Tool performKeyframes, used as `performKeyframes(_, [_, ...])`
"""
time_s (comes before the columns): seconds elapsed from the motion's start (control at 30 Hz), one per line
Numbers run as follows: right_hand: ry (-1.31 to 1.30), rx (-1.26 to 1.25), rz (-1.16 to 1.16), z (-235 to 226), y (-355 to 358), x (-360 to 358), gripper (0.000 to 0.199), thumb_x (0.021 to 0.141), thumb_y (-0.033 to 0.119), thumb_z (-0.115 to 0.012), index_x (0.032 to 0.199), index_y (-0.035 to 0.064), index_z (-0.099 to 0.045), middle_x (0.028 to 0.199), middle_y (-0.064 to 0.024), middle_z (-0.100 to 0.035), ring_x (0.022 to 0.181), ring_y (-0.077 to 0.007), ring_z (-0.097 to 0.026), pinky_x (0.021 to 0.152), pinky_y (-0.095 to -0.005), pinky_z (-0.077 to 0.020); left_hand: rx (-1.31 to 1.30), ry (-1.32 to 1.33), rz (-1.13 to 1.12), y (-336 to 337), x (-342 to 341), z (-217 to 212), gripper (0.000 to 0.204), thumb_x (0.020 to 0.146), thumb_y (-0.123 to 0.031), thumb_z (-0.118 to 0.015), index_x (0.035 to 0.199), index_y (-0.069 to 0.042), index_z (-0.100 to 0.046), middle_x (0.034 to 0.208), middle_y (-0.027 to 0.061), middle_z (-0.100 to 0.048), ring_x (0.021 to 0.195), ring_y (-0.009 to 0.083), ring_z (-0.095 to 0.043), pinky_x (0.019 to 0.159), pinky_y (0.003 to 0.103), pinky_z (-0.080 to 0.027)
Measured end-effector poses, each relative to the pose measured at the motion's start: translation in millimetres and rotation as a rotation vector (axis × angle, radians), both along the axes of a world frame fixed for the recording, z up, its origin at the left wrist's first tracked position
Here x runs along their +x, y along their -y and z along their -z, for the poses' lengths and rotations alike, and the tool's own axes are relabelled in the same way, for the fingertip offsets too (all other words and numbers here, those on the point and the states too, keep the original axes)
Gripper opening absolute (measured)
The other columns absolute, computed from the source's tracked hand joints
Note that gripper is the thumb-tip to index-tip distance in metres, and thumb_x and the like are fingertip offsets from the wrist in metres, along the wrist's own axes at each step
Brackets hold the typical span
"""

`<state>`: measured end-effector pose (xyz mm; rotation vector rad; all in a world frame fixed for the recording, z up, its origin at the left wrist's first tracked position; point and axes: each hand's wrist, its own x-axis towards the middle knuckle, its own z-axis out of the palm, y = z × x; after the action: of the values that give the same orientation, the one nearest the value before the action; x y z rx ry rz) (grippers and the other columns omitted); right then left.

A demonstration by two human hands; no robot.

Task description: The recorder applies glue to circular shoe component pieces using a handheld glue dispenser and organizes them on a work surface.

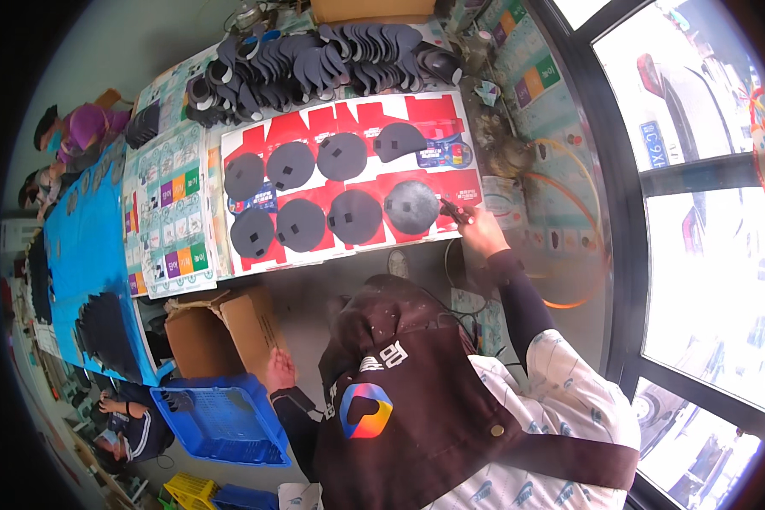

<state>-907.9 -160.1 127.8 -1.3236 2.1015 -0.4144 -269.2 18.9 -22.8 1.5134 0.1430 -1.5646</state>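
My right hand (482, 232) is closed around a small dark spray gun (456, 212) at the right edge of the table. Its front end points at a round grey pad (412, 207), which looks paler and hazier than the others. Several more dark round pads (355, 216) lie in two rows on a red and white printed board (340, 247), most with a small black square on them. My left hand (281, 371) hangs low beside the cardboard box, its fingers curled in loosely with nothing visible in them.
Stacked dark curved pieces (314, 64) line the table's far side. An open cardboard box (200, 340) and a blue crate (221, 421) stand at lower left. Orange hose (591, 195) loops beside the window at right. Other people (127, 425) sit near a blue-covered table (85, 246).
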Motion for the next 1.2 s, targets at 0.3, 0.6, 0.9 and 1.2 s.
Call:
performKeyframes(0.3, [0.315, 0.281, -0.088, -22.5, 22.4, 28.5, 0.03, 0.087, 0.022, -0.062, 0.106, 0.0016, -0.072, 0.081, -0.0229, -0.07, 0.082, -0.0363, -0.071, 0.076, -0.0434, -0.0524, 0.006, -0.042, 0.046, -6.2, 8.0, 9.5, 0.025, 0.099, -0.028, -0.063, 0.121, -0.017, -0.066, 0.11, -0.0027, -0.068, 0.099, 0.0148, -0.063, 0.083, 0.03, -0.051])
performKeyframes(0.6, [0.265, 0.09, -0.13, -6.3, 15.4, 20.9, 0.029, 0.093, 0.028, -0.06, 0.099, 0.0016, -0.072, 0.092, -0.0267, -0.069, 0.094, -0.0454, -0.066, 0.081, -0.0503, -0.051, 0.021, -0.033, 0.037, -3.0, -9.6, 3.8, 0.023, 0.096, -0.029, -0.069, 0.115, -0.016, -0.067, 0.104, -0.0037, -0.069, 0.097, 0.0141, -0.064, 0.086, 0.029, -0.05])
performKeyframes(0.9, [0.031, -0.005, -0.069, 6.8, 18.3, -11.9, 0.026, 0.09, 0.017, -0.053, 0.104, 0.0036, -0.071, 0.093, -0.0295, -0.067, 0.095, -0.0482, -0.064, 0.083, -0.055, -0.0511, 0.036, -0.067, 0.044, -11.4, -4.9, 6.6, 0.017, 0.096, -0.028, -0.069, 0.109, -0.017, -0.067, 0.099, -0.004, -0.069, 0.092, 0.0133, -0.065, 0.08, 0.029, -0.051])
performKeyframes(1.2, [0.141, 0.127, -0.099, 12.2, 7.6, 16.4, 0.028, 0.088, 0.022, -0.057, 0.102, 0.0038, -0.072, 0.089, -0.0273, -0.069, 0.09, -0.0453, -0.066, 0.081, -0.0519, -0.0523, 0.069, -0.006, 0.022, -12.6, 3.5, 1.8, 0.021, 0.097, -0.027, -0.067, 0.115, -0.016, -0.066, 0.102, -0.003, -0.069, 0.095, 0.0141, -0.065, 0.081, 0.03, -0.051])
